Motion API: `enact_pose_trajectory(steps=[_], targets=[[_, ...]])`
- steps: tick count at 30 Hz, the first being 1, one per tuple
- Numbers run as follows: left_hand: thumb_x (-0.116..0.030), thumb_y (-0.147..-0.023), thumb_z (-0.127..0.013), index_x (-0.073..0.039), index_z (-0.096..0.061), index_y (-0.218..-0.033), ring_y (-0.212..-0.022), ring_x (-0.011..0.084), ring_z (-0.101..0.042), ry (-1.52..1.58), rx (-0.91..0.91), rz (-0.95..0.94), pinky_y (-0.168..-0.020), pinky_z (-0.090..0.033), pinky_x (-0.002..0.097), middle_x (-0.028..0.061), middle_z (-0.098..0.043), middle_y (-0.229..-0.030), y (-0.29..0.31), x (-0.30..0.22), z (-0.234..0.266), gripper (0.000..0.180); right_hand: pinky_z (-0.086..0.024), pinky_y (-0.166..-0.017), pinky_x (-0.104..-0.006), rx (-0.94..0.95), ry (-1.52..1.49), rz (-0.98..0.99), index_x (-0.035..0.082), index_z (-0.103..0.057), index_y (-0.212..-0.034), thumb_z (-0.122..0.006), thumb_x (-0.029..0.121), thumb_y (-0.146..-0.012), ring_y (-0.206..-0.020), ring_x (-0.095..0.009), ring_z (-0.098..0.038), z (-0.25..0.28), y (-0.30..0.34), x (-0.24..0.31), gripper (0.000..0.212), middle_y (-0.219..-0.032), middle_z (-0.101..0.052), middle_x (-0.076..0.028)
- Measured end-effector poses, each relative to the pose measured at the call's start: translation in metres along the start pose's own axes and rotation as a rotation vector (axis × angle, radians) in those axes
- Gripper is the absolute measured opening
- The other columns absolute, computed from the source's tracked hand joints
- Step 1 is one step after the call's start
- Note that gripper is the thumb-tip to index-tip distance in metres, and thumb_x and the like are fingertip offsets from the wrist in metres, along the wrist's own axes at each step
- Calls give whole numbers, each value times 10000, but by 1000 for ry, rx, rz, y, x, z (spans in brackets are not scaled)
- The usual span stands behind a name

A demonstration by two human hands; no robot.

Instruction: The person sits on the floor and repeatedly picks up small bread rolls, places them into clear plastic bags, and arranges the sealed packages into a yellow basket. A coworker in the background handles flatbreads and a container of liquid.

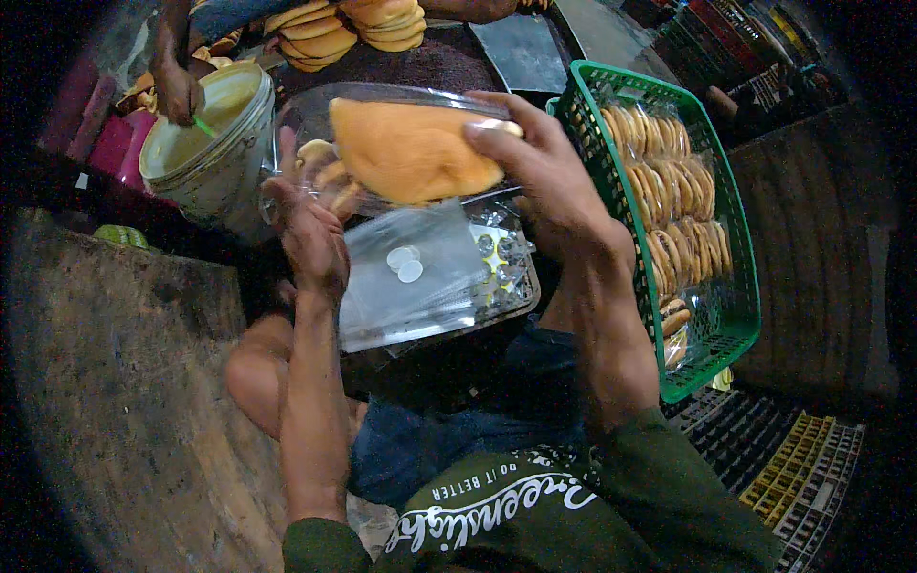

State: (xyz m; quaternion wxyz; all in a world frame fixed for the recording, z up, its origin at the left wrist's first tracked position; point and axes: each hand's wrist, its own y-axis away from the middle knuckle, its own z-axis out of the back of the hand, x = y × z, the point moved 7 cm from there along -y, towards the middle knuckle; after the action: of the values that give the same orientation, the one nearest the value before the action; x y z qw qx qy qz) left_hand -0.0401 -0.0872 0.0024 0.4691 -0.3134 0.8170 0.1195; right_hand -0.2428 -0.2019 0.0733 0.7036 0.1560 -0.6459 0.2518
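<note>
A golden-brown bun [411, 148], folded or half-round, is held in front of me at chest height. My right hand [535, 158] grips its right end, thumb on top, fingers mostly hidden behind. Around the bun lies a clear plastic bag [301, 110]. My left hand [310, 234] holds the bag's left side, its fingers partly seen through the film. Below both hands, a stack of flat clear bags [411, 301] rests on a tray, with a few white round discs [409, 267] on top. Small clear packets [501, 248] with yellow marks lie beside the stack.
On the right stands a green plastic basket [750, 286] with rows of bagged buns [673, 181]. A white bucket [210, 162] of pale cream is at the left, with another person's hand [177, 95] at its rim holding something green. Several buns [315, 38] are stacked at the back.
</note>
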Motion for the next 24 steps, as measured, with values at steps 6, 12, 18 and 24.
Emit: enact_pose_trajectory(steps=[6, 12, 18, 24], targets=[[-277, -933, -669, -81, -535, -1311, -1147, 227, -594, 110, -108, 290, -905, -530, 407, 90, -603, -1254, -2, 29, 23, 446, -469, -968, -401, -224, -165, 292, -6, -574, -1165, -719, 288, -852, -1139, -273, -572, -33, 14, 9, 453, -1162, -607, -166], [-314, -965, -616, -36, -539, -1287, -1103, 245, -617, -128, 33, 142, -938, -518, 379, 107, -563, -1273, -14, 42, 33, 432, -335, -1060, -569, -583, 590, 808, 75, -550, -1124, -712, 129, -744, -1261, -467, -415, -53, 53, 49, 417, -1239, -521, -220], [-371, -983, -564, 12, -606, -1192, -1057, 238, -617, -299, 390, 162, -903, -488, 340, 153, -559, -1251, 33, 66, -86, 438, -530, -841, -497, -305, 984, 456, 59, -643, -1103, -674, 168, -770, -919, -375, -629, 40, 73, 12, 351, -1062, -622, -198], [-583, -882, -634, 23, -697, -812, -706, 193, -690, -1368, 742, 529, -642, -512, 356, 155, -686, -730, 37, 112, -28, 613, -528, -869, -472, -761, 1358, -519, 6, -297, -1399, -753, 310, -764, -999, -423, -652, 324, 213, 40, 838, -1077, -661, -233]])
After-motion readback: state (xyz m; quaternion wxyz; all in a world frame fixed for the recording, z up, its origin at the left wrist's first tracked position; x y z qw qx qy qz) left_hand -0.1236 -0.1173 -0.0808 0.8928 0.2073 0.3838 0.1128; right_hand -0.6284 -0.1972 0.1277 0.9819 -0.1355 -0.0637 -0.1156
